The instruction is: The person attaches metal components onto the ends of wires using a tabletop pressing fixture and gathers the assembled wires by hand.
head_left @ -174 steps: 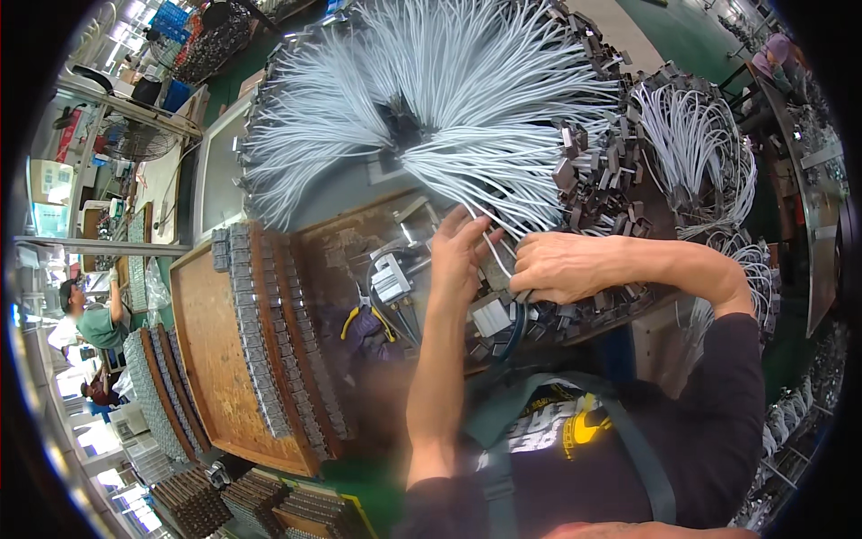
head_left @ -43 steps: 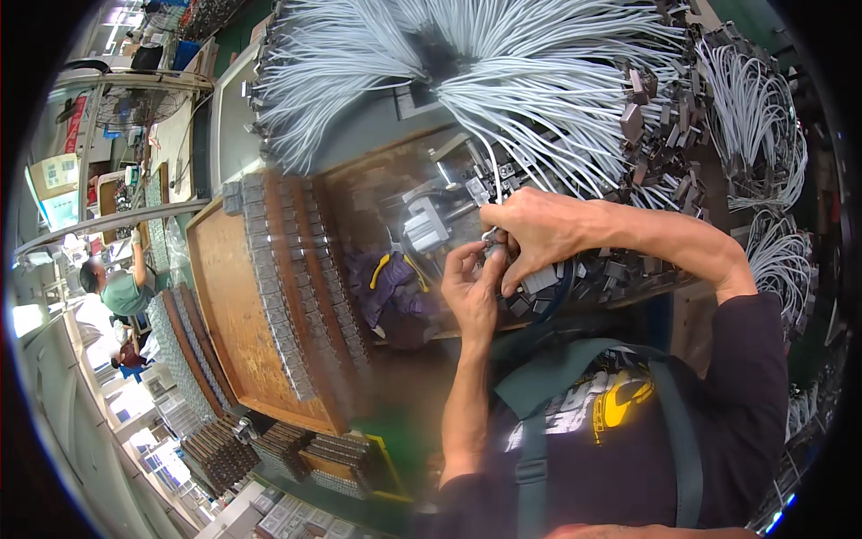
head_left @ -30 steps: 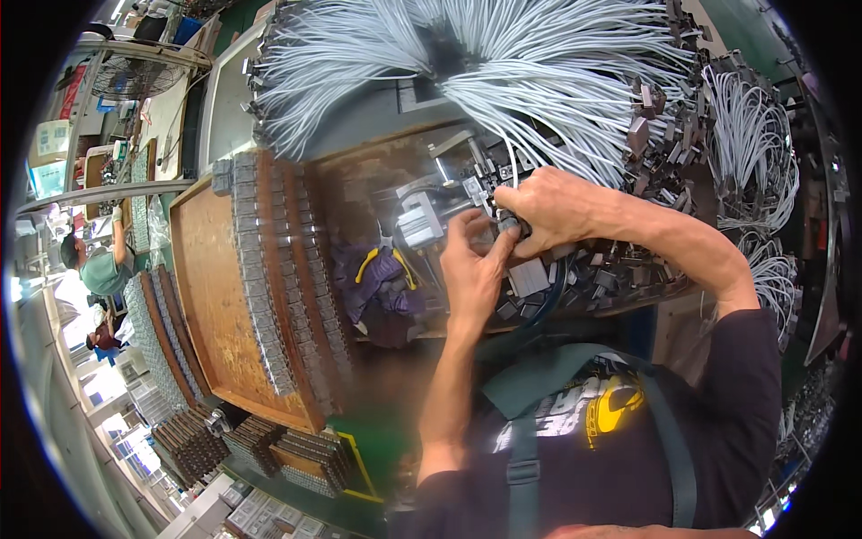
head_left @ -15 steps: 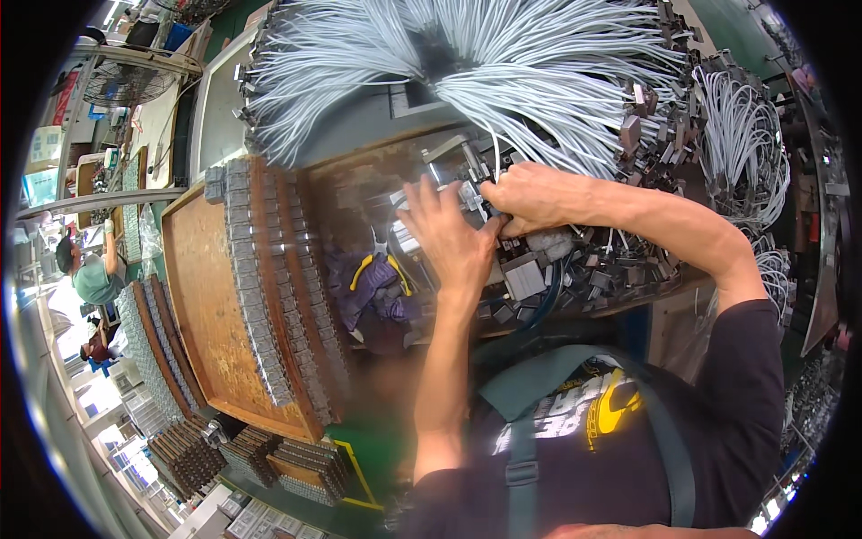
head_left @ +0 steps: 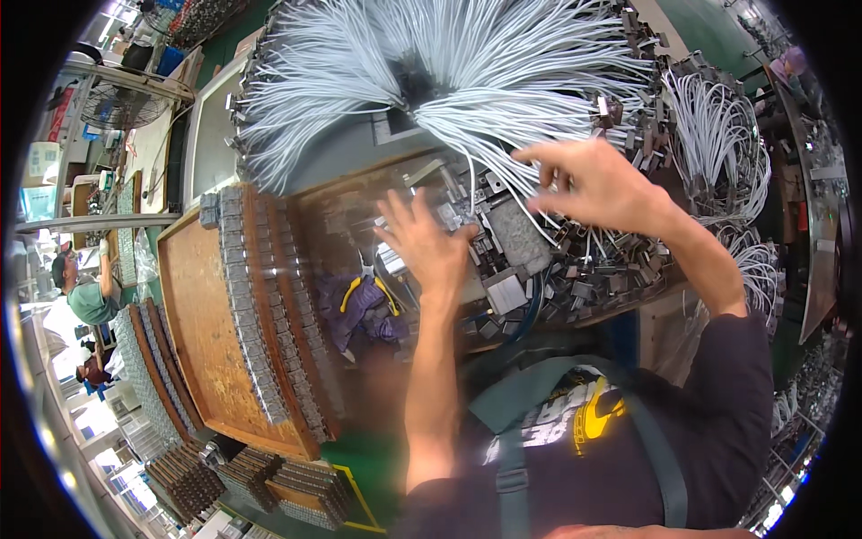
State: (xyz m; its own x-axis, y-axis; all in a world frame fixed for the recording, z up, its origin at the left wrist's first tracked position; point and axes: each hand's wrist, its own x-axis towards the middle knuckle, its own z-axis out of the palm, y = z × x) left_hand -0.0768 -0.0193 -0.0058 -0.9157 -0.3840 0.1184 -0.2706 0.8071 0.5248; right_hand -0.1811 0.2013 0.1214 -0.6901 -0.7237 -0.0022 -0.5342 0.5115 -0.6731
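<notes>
My left hand (head_left: pixel 429 247) lies over a small metal fixture (head_left: pixel 480 225) on the bench, fingers spread, its thumb against or just above the fixture. A white cable (head_left: pixel 472 184) reaches down to the fixture beside the thumb. My right hand (head_left: pixel 597 184) is raised to the right of it, beside the white cables. Its thumb and forefinger are apart, with nothing visible between them, though the fingertips are blurred. Below that hand are a grey flat block (head_left: pixel 519 235), a silver metal block (head_left: pixel 507 294) and many small dark metal connector parts (head_left: pixel 588 292).
A large fanned bundle of white cables (head_left: pixel 530 67) fills the far side. Rows of grey parts (head_left: pixel 247 296) line a wooden tray (head_left: pixel 193 323) at left. Yellow-handled pliers (head_left: pixel 386 295) lie on a purple cloth (head_left: pixel 346 319). Another person (head_left: pixel 94 296) works far left.
My right hand has moved off the fixture, rightward, and its fingers have opened. The grey block it covered now shows. My left hand stays over the fixture; the view has shifted slightly.
</notes>
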